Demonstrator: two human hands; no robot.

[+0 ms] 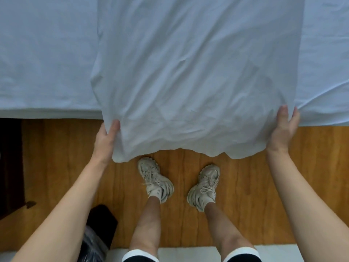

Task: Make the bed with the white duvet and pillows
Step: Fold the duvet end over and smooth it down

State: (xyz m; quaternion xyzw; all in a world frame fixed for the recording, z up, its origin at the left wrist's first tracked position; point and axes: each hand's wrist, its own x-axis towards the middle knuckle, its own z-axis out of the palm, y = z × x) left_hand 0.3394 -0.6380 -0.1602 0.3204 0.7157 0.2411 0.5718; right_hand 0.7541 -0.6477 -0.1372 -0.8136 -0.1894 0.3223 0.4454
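Grip, left hand (107,138): pinches the lower left edge of the white cloth (188,72), thumb lying on top, fingers hidden beneath the fabric.
Grip, right hand (285,127): holds the lower right edge of the same cloth; fingertips point up the frame, the fabric seemingly caught between thumb and fingers, though the contact itself is partly hidden.
Cloth, position: a long white panel running from top centre of the frame down over the bed's near edge; its lower hem hangs free above the floor, between the two hands.
Cloth, identity: a duvet cover or thin duvet by appearance; cannot tell which.
Bed (47,63): white sheeted surface filling the upper frame, left and right of the panel; creased at the right.
Step in hand (judged): spreading or drawing the cloth square across the bed.
Method advised: keep both hands level and equally tensioned; lift slightly so the hem clears the mattress edge; pull evenly to avoid skew.
Floor (245,186): wood boards, lower frame.
Shoes (154,178): pale trainers, centre bottom, close to the hanging hem.
Pillows: none in view.
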